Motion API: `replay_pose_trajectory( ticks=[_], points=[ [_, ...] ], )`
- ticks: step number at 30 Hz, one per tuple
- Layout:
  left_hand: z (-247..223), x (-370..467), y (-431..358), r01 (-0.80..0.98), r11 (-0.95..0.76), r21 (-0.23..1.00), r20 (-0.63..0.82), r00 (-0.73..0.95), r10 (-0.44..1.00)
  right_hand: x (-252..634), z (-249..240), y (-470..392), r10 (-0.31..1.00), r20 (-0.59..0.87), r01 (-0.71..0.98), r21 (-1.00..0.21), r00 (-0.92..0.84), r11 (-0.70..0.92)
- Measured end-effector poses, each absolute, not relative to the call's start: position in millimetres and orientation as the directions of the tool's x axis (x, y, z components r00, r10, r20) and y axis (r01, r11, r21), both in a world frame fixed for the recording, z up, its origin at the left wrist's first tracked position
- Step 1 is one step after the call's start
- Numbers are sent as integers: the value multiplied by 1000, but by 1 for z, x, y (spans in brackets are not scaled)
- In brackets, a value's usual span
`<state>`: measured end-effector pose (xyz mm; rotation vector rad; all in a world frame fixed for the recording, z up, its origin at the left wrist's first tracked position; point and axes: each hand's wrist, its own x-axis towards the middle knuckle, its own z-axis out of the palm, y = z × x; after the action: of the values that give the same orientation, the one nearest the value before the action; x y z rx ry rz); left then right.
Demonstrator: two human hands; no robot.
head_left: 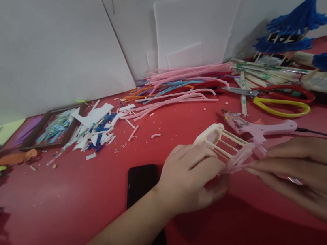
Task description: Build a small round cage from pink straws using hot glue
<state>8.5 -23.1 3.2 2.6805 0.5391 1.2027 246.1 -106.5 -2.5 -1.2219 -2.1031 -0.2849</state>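
My left hand is closed around a small stick frame of pale wooden sticks, tilted, with a white many-sided piece at its far end. A translucent pink strip runs round the frame's near end. The fingertips of my right hand pinch the strip at the frame's right side, and a shiny length of it shows under the fingers. Just beyond my right hand, a pink glue gun lies on its side, its nozzle pointing to the upper left. My left palm hides part of the frame.
On the red table, a black phone lies under my left forearm. Pink flexible stems, yellow-and-red-handled scissors and wrapped sticks lie behind. White and blue scraps are at left; blue-roofed models stand at right.
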Motion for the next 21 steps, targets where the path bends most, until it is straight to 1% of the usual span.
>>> replay_pose_trajectory(
  ticks=[2,3,8,12,18,21],
  points=[
    [3,8,-24,267,-925,269,691,615,379,242,1,-104,633,652,800,-66,-418,596],
    [3,8,-24,272,-926,262,688,621,376,240,2,-103,620,650,790,-51,-438,611],
    [3,7,-25,283,-925,254,675,633,379,229,6,-100,645,679,805,-133,-351,578],
    [5,7,-25,264,-930,257,686,628,368,220,12,-99,637,709,807,-166,-303,567],
    [8,10,-28,356,-913,199,701,599,386,212,17,-96,638,706,817,-148,-307,557],
    [9,11,-29,376,-910,174,718,584,378,211,14,-97,641,709,833,-138,-294,535]
  ],
)
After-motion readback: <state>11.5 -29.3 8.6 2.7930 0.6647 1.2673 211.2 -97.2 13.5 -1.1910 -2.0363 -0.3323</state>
